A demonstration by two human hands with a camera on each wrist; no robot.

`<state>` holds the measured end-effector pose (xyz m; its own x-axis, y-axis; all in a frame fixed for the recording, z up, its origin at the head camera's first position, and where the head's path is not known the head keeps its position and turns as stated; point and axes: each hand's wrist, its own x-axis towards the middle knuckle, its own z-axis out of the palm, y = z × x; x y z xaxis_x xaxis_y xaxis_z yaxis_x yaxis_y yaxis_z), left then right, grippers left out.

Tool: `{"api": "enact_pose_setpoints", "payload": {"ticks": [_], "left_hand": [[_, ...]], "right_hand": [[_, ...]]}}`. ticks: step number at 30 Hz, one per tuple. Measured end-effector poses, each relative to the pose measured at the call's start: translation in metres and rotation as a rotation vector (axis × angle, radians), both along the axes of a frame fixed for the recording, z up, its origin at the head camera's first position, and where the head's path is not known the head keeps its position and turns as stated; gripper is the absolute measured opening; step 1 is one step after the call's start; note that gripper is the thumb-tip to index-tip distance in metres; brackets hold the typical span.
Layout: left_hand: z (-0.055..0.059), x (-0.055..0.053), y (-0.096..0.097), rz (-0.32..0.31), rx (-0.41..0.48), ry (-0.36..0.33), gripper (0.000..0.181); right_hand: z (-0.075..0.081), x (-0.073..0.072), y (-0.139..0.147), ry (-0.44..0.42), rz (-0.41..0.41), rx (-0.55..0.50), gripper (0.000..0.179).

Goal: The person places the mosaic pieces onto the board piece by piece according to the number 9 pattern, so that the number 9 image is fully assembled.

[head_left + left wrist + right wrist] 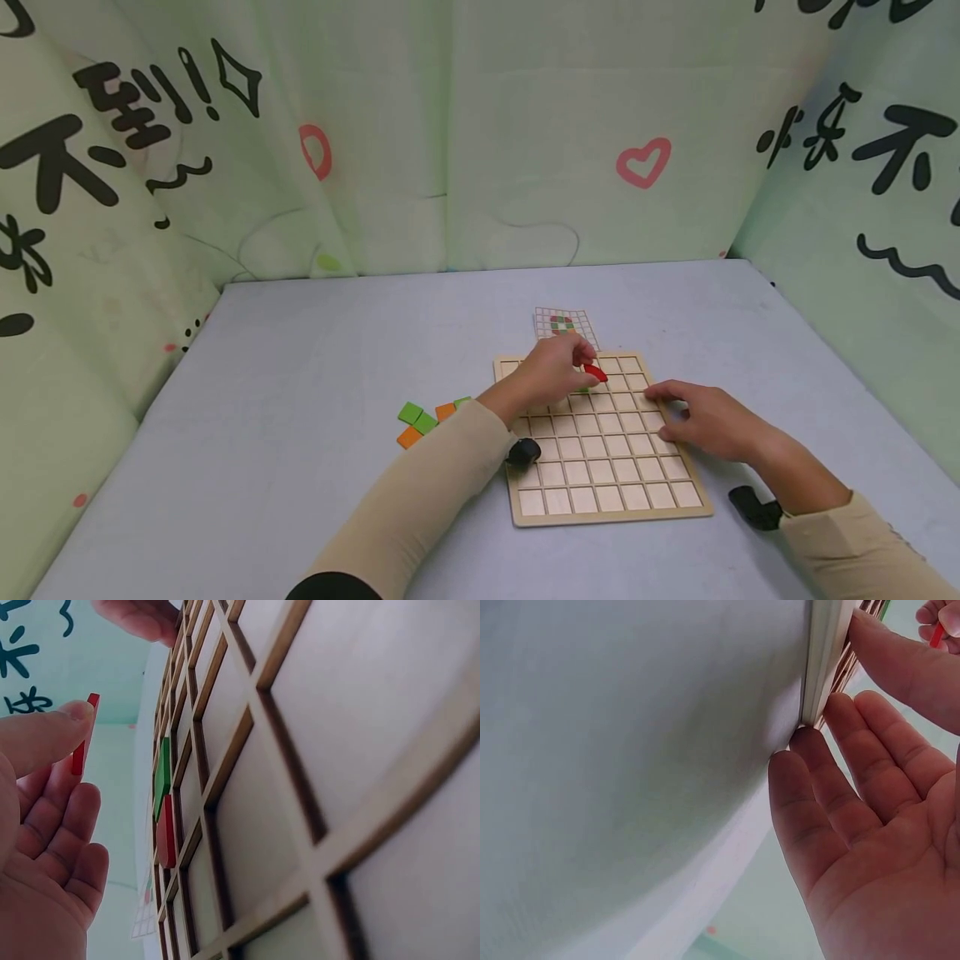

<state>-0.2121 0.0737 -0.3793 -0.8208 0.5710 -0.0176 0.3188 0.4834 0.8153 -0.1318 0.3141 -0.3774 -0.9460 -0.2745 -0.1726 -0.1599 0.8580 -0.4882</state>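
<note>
Apptly. begun: grn pc. [162, 776], red pc. [167, 832] laid on bd. [611, 521], 2nd red [597, 372] pinched by L hand [553, 369], R hand [703, 417] straight-fingered, loose tiles [409, 413] unplaced.

The table [225, 450] carries a gridded board [595, 447], card [564, 322] and tiles [425, 423].

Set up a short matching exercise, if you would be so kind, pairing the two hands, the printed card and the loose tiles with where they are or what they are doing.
Column one
1. Printed card
2. Left hand
3. Loose tiles
4. Right hand

Column two
A. Touching the right side of the grid board
B. Beyond the board's far edge
C. Pinching a red piece above the board
D. On the table, left of the board

Right pairs: 1-B, 2-C, 3-D, 4-A
</note>
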Motion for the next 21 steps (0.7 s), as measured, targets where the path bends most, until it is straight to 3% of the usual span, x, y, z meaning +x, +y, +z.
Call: {"api": "enact_pose_setpoints", "payload": {"ticks": [21], "left_hand": [[-0.0056,-0.0038,0.0092,0.012,-0.033,-0.011,0.026]], "right_hand": [[0.0005,0.001,0.0,0.006,0.001,-0.008,0.051]]}}
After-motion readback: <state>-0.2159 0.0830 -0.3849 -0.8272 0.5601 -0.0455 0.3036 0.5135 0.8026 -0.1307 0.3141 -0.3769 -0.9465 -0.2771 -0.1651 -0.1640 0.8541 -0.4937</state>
